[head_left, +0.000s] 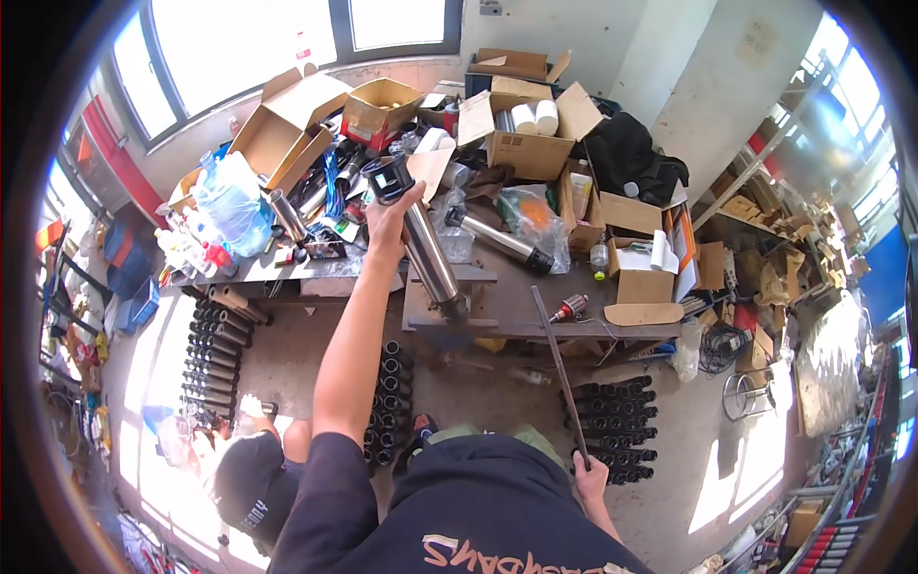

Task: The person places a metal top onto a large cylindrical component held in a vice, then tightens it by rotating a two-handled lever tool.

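Note:
My left hand [390, 222] is closed around the upper end of a shiny metal tube [432, 260] with a black fitting on top. The tube tilts, its lower end over the bench's front edge by a small metal block. Down at my right side, my right hand [590, 474] grips the near end of a long thin metal rod [562, 378], which slants up toward the bench. A similar tube [497, 237] with black ends lies on the bench to the right of the held one. Near the rod's far end lies a red power tool [572, 306].
The bench [622, 328] carries open cardboard boxes [521, 143], a blue plastic bag [229, 206] and bottles. Rows of black-ended tubes [612, 421] stand on the floor; more [390, 402] stand near my legs. Another person [253, 478] crouches at my left. A cable coil [724, 346] lies right.

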`<action>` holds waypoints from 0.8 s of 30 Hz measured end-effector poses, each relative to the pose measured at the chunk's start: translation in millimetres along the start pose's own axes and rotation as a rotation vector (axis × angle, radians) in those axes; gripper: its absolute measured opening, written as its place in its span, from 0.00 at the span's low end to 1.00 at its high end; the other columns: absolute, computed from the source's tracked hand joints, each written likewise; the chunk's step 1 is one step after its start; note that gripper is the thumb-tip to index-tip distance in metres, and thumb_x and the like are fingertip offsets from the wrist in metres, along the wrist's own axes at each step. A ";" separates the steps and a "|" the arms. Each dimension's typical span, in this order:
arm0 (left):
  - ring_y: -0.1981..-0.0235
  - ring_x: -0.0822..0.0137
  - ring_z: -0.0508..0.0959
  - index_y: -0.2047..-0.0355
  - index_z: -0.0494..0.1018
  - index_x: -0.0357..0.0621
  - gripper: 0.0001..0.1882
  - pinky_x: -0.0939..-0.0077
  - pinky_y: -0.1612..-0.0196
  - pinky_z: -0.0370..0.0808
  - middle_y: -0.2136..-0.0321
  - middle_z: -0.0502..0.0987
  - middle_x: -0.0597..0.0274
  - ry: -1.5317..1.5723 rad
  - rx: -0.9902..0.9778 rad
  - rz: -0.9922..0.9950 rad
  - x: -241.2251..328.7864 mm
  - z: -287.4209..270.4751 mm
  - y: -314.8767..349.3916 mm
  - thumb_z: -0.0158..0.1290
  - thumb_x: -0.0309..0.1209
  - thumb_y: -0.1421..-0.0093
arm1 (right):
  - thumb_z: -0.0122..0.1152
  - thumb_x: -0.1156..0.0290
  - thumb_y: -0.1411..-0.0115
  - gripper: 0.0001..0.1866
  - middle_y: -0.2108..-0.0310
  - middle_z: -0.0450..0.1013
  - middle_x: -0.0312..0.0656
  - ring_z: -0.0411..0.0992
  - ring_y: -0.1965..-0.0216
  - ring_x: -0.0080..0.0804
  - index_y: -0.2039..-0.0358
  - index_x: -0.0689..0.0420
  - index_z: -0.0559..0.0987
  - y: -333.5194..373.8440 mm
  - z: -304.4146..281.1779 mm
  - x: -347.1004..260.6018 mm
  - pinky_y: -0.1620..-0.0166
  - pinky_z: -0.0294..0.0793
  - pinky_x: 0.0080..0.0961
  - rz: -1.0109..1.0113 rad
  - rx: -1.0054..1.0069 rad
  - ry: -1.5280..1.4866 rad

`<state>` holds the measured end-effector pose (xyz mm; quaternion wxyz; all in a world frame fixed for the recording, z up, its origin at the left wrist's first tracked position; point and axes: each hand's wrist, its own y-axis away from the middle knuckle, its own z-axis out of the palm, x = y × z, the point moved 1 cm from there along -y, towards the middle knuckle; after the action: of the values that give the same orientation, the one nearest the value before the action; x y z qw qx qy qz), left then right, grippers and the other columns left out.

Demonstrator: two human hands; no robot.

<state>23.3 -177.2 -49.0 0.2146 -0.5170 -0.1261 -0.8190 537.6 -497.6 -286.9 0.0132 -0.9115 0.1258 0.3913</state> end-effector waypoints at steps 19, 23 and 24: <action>0.48 0.54 0.78 0.44 0.70 0.38 0.45 0.58 0.43 0.73 0.53 0.79 0.48 -0.100 -1.441 -0.226 -3.7 18.0 -42.9 0.75 0.26 0.66 | 0.66 0.67 0.40 0.19 0.89 0.58 0.38 0.56 0.84 0.19 0.81 0.65 0.72 -6.8 -30.4 -116.2 0.79 0.57 0.27 -0.119 -0.028 -0.107; 0.48 0.55 0.77 0.46 0.72 0.41 0.43 0.57 0.41 0.73 0.54 0.80 0.52 -0.194 -1.390 -0.208 -0.4 11.7 -52.0 0.72 0.19 0.68 | 0.66 0.68 0.41 0.18 0.89 0.58 0.39 0.56 0.84 0.20 0.82 0.64 0.72 -17.4 -36.2 -123.1 0.79 0.56 0.27 -0.122 -0.051 -0.098; 0.48 0.56 0.77 0.46 0.72 0.41 0.43 0.58 0.41 0.73 0.54 0.80 0.53 -0.242 -1.370 -0.167 -2.7 7.1 -48.2 0.72 0.19 0.68 | 0.66 0.68 0.41 0.18 0.89 0.58 0.39 0.56 0.84 0.20 0.82 0.64 0.72 -18.6 -37.5 -125.5 0.79 0.56 0.27 -0.118 -0.057 -0.100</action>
<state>6.7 -131.3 -47.6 -0.2385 -0.6122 0.3561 -0.6644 485.5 -456.7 -172.3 0.0166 -0.8967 0.0598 0.4383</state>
